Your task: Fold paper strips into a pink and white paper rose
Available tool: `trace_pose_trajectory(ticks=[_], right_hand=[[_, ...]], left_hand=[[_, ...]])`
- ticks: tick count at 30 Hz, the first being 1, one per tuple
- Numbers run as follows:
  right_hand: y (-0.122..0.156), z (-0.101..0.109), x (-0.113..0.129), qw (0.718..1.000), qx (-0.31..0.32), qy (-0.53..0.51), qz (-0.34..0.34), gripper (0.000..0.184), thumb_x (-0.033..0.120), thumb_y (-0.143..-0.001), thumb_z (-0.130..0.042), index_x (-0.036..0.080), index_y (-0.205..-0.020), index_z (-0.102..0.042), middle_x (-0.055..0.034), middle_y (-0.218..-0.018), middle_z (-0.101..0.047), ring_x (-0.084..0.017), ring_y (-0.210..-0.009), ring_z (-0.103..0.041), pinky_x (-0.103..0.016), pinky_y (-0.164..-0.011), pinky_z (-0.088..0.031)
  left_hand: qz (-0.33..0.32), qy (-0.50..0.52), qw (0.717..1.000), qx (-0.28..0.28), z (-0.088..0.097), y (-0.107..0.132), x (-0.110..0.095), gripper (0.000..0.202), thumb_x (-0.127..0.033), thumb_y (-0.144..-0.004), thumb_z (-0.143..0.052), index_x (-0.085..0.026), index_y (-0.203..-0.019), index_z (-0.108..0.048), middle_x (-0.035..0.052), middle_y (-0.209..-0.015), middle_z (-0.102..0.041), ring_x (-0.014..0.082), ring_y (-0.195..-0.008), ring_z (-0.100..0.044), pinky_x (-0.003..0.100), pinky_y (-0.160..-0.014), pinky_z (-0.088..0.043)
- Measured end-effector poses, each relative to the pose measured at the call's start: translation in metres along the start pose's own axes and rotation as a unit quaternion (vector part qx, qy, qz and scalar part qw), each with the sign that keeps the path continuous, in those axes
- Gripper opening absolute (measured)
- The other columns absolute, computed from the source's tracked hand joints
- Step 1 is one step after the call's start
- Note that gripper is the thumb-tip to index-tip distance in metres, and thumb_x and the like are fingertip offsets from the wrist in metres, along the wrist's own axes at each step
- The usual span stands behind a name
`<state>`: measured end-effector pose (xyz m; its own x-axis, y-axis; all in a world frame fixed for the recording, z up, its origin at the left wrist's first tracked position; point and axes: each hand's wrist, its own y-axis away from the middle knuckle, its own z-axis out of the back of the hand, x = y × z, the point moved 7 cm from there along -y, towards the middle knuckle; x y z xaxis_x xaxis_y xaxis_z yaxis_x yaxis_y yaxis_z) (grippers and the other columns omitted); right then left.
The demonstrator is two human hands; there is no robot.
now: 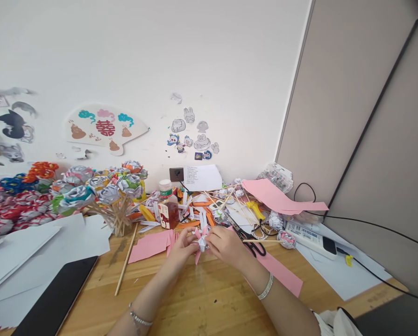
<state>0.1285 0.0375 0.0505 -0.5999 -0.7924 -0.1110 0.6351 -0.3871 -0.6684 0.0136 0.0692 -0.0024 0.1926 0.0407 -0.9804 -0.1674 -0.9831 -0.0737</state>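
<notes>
A small folded paper flower (202, 243), white in the middle with pink pieces standing out around it, is between my two hands just above the table. My left hand (181, 248) pinches its left side with the fingertips. From the other side, the fingers of my right hand (227, 244) close on its right edge and partly cover it. Pink paper sheets (149, 246) lie beside my left hand. Black-handled scissors (259, 248) rest close to my right hand, near a long pink paper strip (284, 273) partly under my forearm.
A bottle with reddish contents (168, 210) stands behind my left hand. Paper flowers on sticks (107, 191) crowd the left back. A wooden stick (126, 261), a black tablet-like slab (60, 296) and white sheets (26, 252) lie left. A power strip (310, 239) with cables lies right.
</notes>
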Motion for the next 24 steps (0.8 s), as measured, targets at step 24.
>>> trace_pose_trajectory(ticks=[24], right_hand=[[-0.0018, 0.0094, -0.0003, 1.0, -0.008, 0.002, -0.019, 0.017, 0.012, -0.089, -0.045, 0.017, -0.078, -0.058, -0.0034, -0.079, -0.057, -0.013, -0.07, -0.053, -0.023, -0.062, -0.038]], left_hand=[[0.013, 0.02, 1.0, -0.005, 0.0026, 0.0022, -0.0006, 0.04, -0.023, -0.06, -0.068, -0.022, -0.095, -0.048, 0.0022, -0.087, -0.068, 0.0181, -0.067, -0.066, 0.026, -0.053, -0.047]])
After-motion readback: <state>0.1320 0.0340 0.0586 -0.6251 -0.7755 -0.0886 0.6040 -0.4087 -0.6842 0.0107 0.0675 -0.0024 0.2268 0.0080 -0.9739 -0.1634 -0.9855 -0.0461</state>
